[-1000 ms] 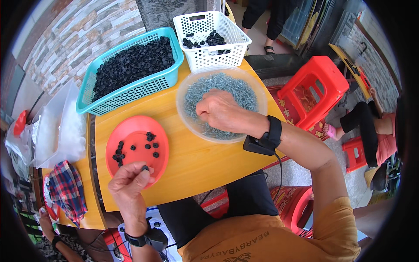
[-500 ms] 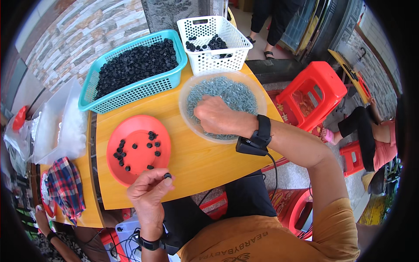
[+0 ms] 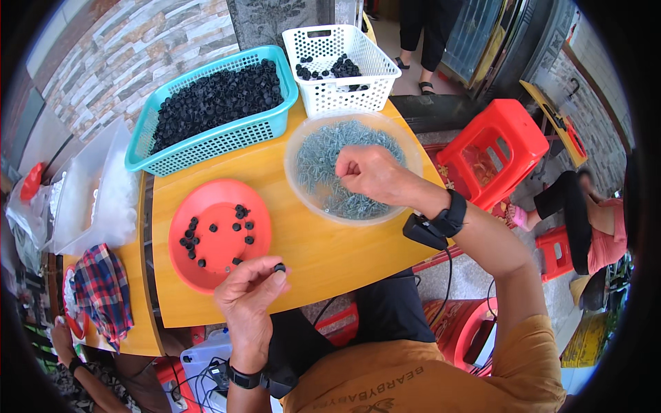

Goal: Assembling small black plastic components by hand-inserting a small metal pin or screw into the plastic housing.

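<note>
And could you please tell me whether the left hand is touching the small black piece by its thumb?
Touching: the head view shows the left hand pinching the small black piece between thumb and forefinger.

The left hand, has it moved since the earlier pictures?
Yes, to the right: judged against the red plate, the left hand now holds a small black part past the plate's lower-right rim.

Round pieces [image 3: 217, 96]: were black
Metal fasteners [image 3: 323, 155]: were silvery blue-grey
Plate [image 3: 220, 248]: was coral red
Larger basket [image 3: 227, 142]: was turquoise
Smaller basket [image 3: 344, 102]: was white
Counter [image 3: 323, 255]: was honey-yellow
Cloth [image 3: 103, 292]: was red-and-navy plaid
</note>
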### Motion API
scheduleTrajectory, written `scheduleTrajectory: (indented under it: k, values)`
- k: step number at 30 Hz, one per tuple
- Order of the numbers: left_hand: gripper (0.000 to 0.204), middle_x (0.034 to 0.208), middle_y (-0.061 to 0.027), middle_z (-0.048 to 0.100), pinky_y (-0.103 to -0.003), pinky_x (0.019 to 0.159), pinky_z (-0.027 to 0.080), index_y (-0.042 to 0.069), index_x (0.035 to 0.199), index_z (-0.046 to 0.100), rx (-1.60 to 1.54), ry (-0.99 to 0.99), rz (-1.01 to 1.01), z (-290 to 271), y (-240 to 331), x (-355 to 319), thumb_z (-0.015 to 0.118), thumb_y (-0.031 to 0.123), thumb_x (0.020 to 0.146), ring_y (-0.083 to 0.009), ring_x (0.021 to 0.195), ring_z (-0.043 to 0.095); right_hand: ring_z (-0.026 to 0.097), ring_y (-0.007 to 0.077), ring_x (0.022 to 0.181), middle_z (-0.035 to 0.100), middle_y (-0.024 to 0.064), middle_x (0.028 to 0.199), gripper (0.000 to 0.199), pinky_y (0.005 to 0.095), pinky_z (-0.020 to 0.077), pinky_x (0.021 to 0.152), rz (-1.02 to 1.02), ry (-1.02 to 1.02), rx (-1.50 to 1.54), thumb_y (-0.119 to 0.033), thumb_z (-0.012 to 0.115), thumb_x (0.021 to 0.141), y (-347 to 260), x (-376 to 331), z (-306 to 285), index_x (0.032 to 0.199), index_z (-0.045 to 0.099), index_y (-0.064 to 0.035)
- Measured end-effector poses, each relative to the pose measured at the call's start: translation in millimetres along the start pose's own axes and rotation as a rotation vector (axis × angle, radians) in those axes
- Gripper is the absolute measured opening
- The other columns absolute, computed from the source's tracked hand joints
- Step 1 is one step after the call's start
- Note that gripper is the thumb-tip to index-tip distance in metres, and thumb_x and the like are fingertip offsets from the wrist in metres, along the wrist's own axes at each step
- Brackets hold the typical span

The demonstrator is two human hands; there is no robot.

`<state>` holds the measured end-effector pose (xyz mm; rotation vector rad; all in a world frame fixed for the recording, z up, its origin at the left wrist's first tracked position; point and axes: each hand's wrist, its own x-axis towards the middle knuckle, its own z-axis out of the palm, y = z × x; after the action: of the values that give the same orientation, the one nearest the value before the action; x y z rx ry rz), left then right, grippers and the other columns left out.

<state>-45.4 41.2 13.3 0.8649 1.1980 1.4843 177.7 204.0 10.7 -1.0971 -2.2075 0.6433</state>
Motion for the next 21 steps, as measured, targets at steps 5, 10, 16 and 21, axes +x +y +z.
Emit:
scheduleTrajectory:
  k: [5,10,16,21]
  values:
    - [0.022,0.083,-0.0096,0.064,-0.027,0.064,0.054,-0.004,0.097,0.064,-0.092,-0.079,0.006,9.3,-10.1,3.6,0.068,-0.002,0.076,-0.0178,0.076,0.064,0.057,0.0090,0.066,0.058,0.0044,0.066,0.004,0.0252,0.0461,0.060,0.146,-0.093,0.429,-0.002,0.061,0.077,-44.1,-24.9,-12.8,0.080,0.059,-0.0006]
    - [0.025,0.084,-0.0095,0.064,-0.028,0.065,0.055,-0.004,0.100,0.064,-0.137,-0.119,0.060,12.9,-10.3,-1.9,0.068,-0.002,0.076,-0.0183,0.077,0.064,0.051,0.0034,0.070,0.058,-0.0013,0.079,0.006,0.0201,0.0417,0.060,0.086,-0.136,0.603,-0.003,0.062,0.082,-75.5,-57.5,3.1,0.088,0.061,-0.0033]
    - [0.024,0.088,-0.0082,0.064,-0.026,0.067,0.052,-0.003,0.100,0.064,-0.036,-0.102,0.177,18.3,-13.0,-11.2,0.068,-0.003,0.076,-0.0150,0.079,0.061,0.051,0.0040,0.069,0.059,0.0002,0.081,0.011,0.0197,0.0431,0.061,0.139,-0.052,0.763,-0.001,0.064,0.081,-101.4,-76.0,19.9,0.091,0.060,-0.0018]
    - [0.025,0.088,-0.0063,0.063,-0.022,0.071,0.044,-0.001,0.101,0.065,0.297,-0.079,0.390,23.9,-11.6,-18.3,0.068,-0.003,0.077,-0.0116,0.077,0.055,0.058,0.0110,0.068,0.058,0.0074,0.076,0.009,0.0259,0.0476,0.060,0.080,0.094,0.682,0.002,0.061,0.081,-103.7,-79.5,35.7,0.088,0.056,0.0005]
